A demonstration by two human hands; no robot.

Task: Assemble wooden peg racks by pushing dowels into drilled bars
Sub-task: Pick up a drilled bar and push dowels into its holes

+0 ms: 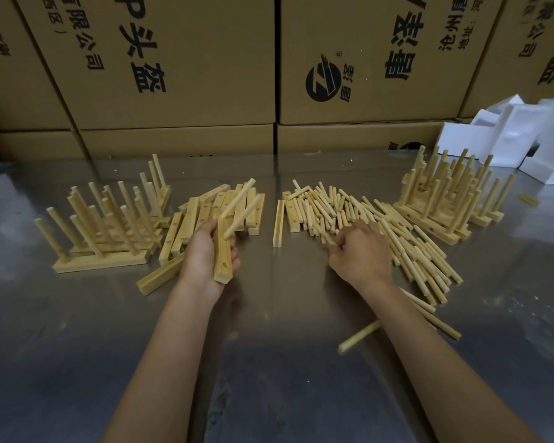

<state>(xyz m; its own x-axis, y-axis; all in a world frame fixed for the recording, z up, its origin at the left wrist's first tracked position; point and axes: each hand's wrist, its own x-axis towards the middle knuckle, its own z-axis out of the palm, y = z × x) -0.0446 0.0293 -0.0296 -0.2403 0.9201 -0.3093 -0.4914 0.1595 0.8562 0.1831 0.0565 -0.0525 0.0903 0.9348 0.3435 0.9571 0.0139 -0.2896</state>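
My left hand (205, 254) grips a drilled wooden bar (222, 262), held above the metal table (269, 362). Two dowels (239, 199) stand in the bar and point up and away; one open hole shows near its close end. My right hand (360, 251) rests on the heap of loose dowels (365, 215) with its fingers curled, pinching a dowel (328, 239) at the heap's near edge. Loose drilled bars (205, 215) lie in a pile behind my left hand.
Finished racks (106, 228) stand at the left and another group of racks (448, 193) at the back right. A stray dowel (359, 336) lies by my right forearm. Cardboard boxes (179, 75) wall the table's far side; white foam pieces (525, 135) sit far right.
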